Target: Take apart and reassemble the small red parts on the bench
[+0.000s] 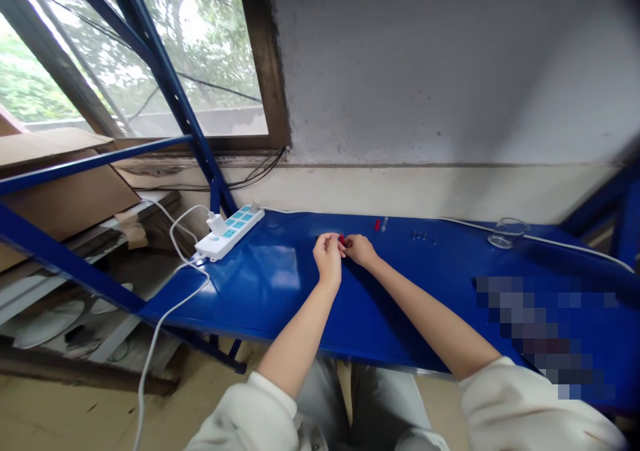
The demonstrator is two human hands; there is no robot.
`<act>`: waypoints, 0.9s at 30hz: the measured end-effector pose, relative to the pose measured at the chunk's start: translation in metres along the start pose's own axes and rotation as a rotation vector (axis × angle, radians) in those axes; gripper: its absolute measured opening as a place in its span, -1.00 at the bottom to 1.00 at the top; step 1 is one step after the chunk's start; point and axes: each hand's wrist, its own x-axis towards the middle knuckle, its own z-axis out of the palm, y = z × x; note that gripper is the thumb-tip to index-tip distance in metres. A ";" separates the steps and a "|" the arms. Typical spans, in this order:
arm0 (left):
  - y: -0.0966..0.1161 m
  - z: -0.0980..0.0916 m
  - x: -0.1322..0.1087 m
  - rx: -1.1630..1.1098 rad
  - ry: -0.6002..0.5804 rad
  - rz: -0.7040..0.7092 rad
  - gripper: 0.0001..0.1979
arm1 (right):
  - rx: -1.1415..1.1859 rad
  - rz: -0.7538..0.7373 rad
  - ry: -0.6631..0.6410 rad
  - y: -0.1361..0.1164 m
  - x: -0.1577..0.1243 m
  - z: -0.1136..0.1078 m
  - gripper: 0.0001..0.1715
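Note:
My left hand and my right hand meet over the blue table, fingers pinched close together. Between their fingertips is a small red piece, mostly covered by the fingers, so its kind does not show. A thin dark tip sticks out on the far side of the left fingers. Behind and to the right of my hands lie a small red cylindrical piece and a slim clear piece, side by side. Farther right are several tiny clear parts.
At the table's left end lies a white power strip with a plugged-in adapter. Its white cable hangs over the edge. Clear round dishes stand at the back right. A blurred patch hides something at the right. Blue frame posts flank the table.

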 end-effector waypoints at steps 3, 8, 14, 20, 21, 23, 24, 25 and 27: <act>-0.002 0.000 -0.002 0.083 -0.044 0.032 -0.82 | 0.005 -0.023 -0.070 0.005 0.002 -0.010 -0.75; -0.002 0.001 -0.012 0.341 -0.225 0.193 -0.77 | 0.102 0.087 -0.083 0.038 0.006 -0.048 -0.79; -0.001 0.003 -0.024 0.651 -0.449 0.422 -0.75 | -0.029 0.396 0.235 0.087 0.012 -0.061 -0.68; 0.001 0.003 -0.026 0.671 -0.468 0.449 -0.76 | -0.119 0.465 0.223 0.090 0.025 -0.046 -0.42; 0.001 0.003 -0.026 0.657 -0.468 0.447 -0.76 | -0.135 0.457 0.226 0.089 0.028 -0.045 -0.44; 0.002 0.003 -0.026 0.628 -0.476 0.444 -0.77 | -0.155 0.420 0.233 0.088 0.033 -0.042 -0.48; 0.002 0.003 -0.027 0.617 -0.481 0.443 -0.77 | -0.161 0.399 0.241 0.087 0.035 -0.040 -0.51; 0.002 0.003 -0.027 0.609 -0.484 0.443 -0.77 | -0.166 0.379 0.254 0.087 0.037 -0.038 -0.54; 0.002 0.004 -0.027 0.602 -0.486 0.442 -0.77 | -0.175 0.345 0.275 0.087 0.039 -0.035 -0.60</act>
